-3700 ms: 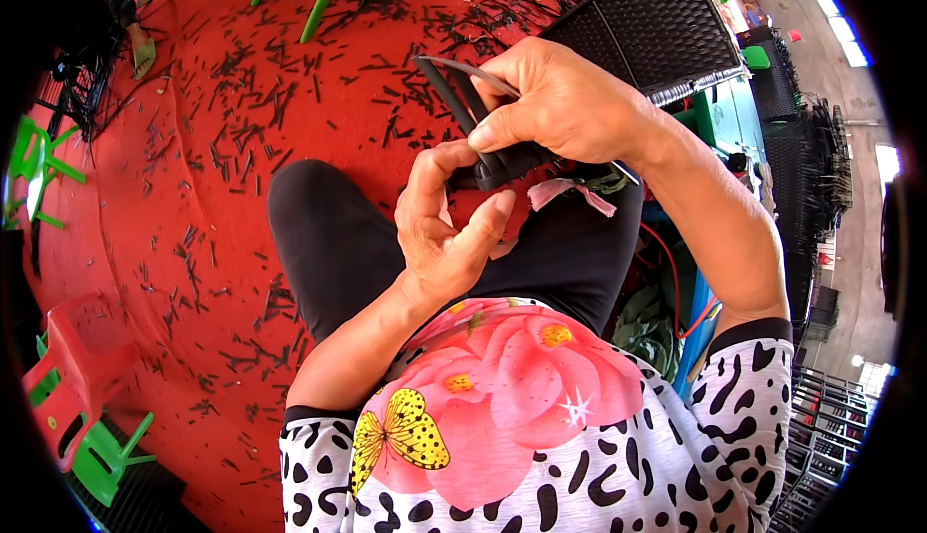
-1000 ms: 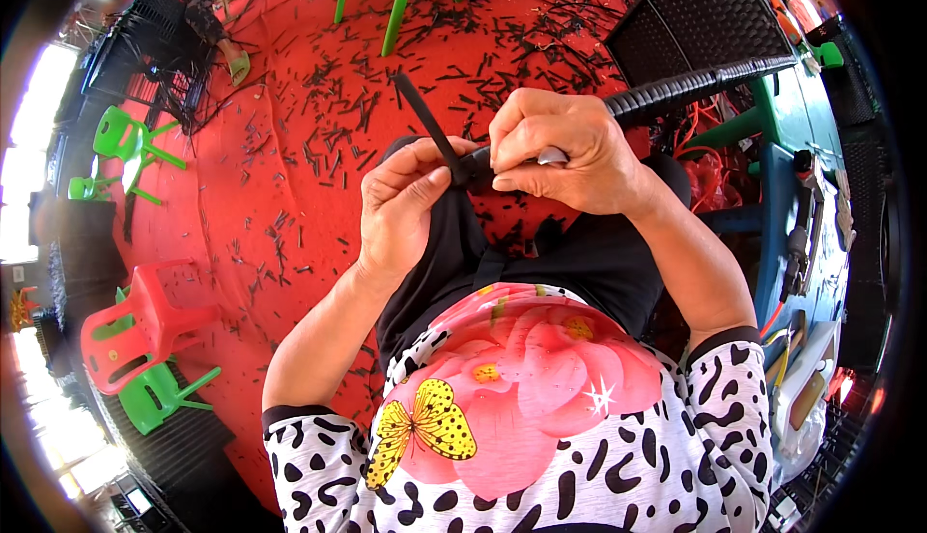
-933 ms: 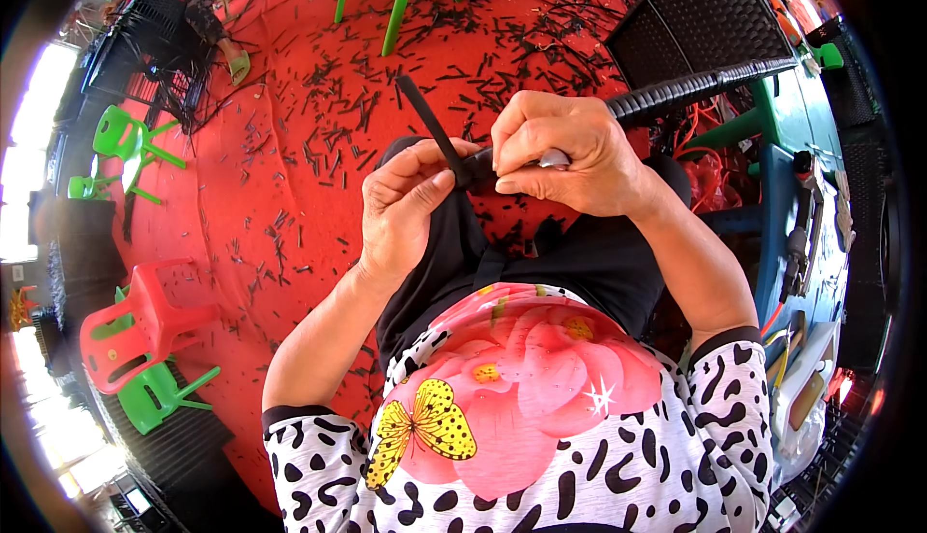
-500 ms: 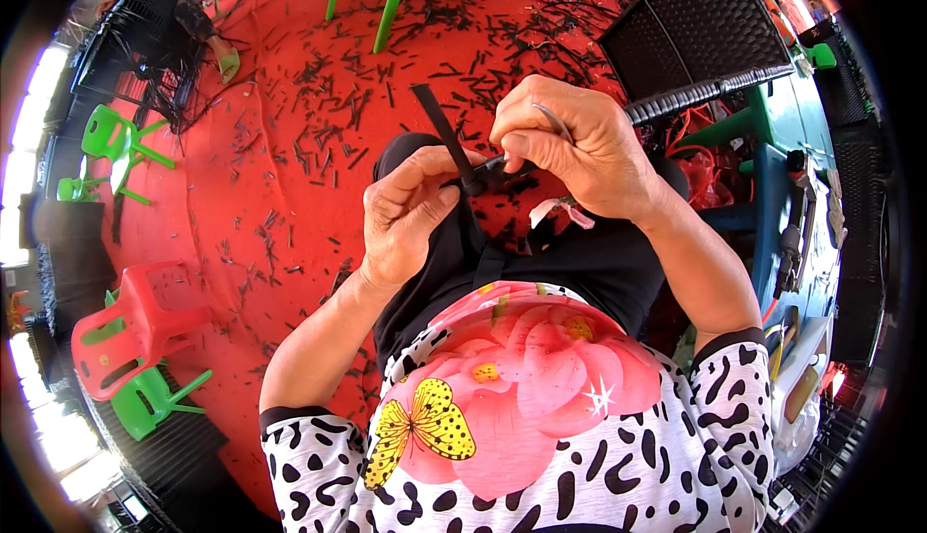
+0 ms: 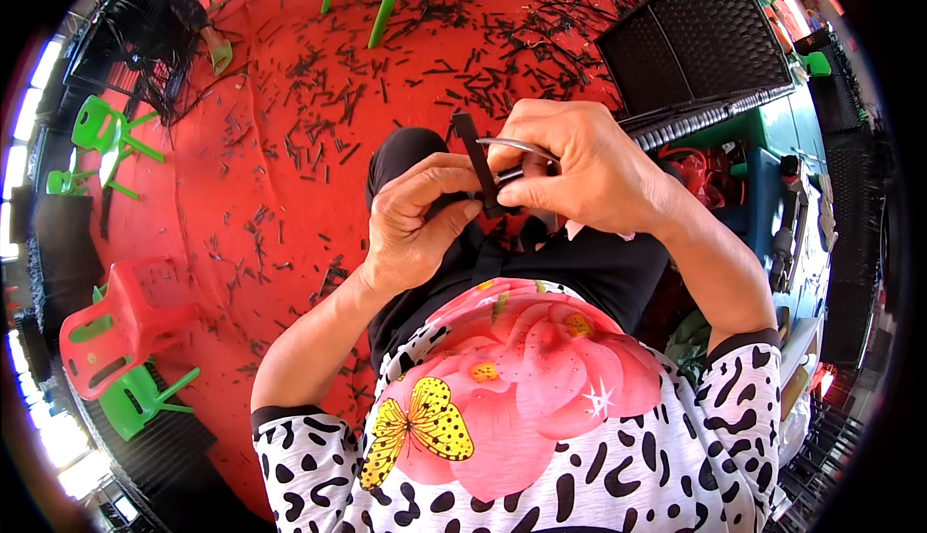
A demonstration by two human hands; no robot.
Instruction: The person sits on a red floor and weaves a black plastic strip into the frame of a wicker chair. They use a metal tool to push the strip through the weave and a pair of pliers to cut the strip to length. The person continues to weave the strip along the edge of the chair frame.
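Observation:
My left hand (image 5: 420, 214) pinches a flat black strip (image 5: 473, 154) between thumb and fingers. The strip stands up from the fingertips and leans a little left. Close on its right, my right hand (image 5: 575, 171) is closed on a thin, curved, silvery-grey tool (image 5: 521, 146), whose exact kind I cannot make out. A short black piece (image 5: 510, 176) shows at the right fingertips, beside the strip. Both hands are over my lap, and the fingers partly hide where the pieces meet.
Black strip scraps (image 5: 333, 98) litter the red floor (image 5: 212, 195). A black woven panel (image 5: 690, 41) stands at the far right, near a blue-green table (image 5: 806, 137). Green chairs (image 5: 106, 132) and a red chair (image 5: 130, 325) are on the left. Another person's foot (image 5: 221, 56) shows far left.
My right hand has come lower and against the left. The black strip now stands more upright and shows less length. The curved tool now points left, across the strip.

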